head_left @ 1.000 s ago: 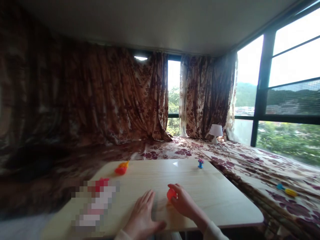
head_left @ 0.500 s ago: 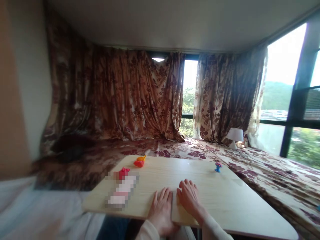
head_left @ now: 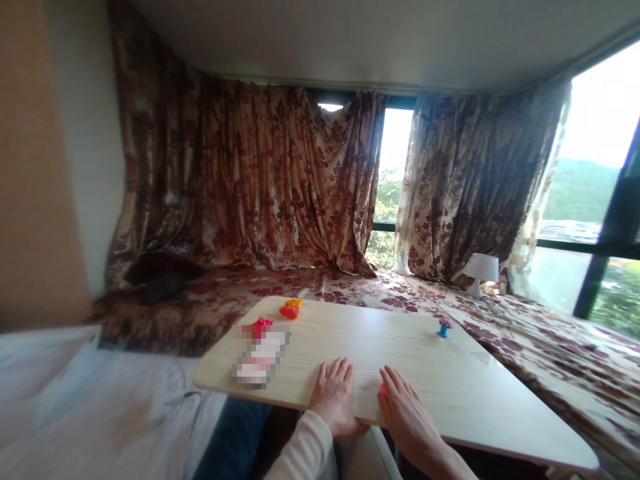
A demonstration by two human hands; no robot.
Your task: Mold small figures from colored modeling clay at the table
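On the pale wooden table, my left hand point(head_left: 336, 392) lies flat near the front edge, fingers stretched and nothing in it. Just to its right, my right hand point(head_left: 407, 410) rests on the tabletop. A small bright orange-red object point(head_left: 383, 389) peeks out between its thumb and index finger; the hand covers most of this object, so its kind is hidden. Toward the far left lie a red piece point(head_left: 261, 327) and a yellow-and-red piece point(head_left: 291, 308), both small and toy-like. A small blue toy with a pink, dotted top point(head_left: 444, 327) stands at the far right.
The table point(head_left: 480, 400) has rounded corners. A blurred-out flat item point(head_left: 263, 360) lies on its left side. Beyond it are a flower-patterned cover point(head_left: 345, 287), a white lamp point(head_left: 481, 270) and long patterned curtains point(head_left: 260, 180). White bedding point(head_left: 125, 407) is at the left.
The view has shifted slightly. My right hand has drawn back toward the front edge and away from my left hand, and the orange-red object now shows at its thumb. My left hand stays flat.
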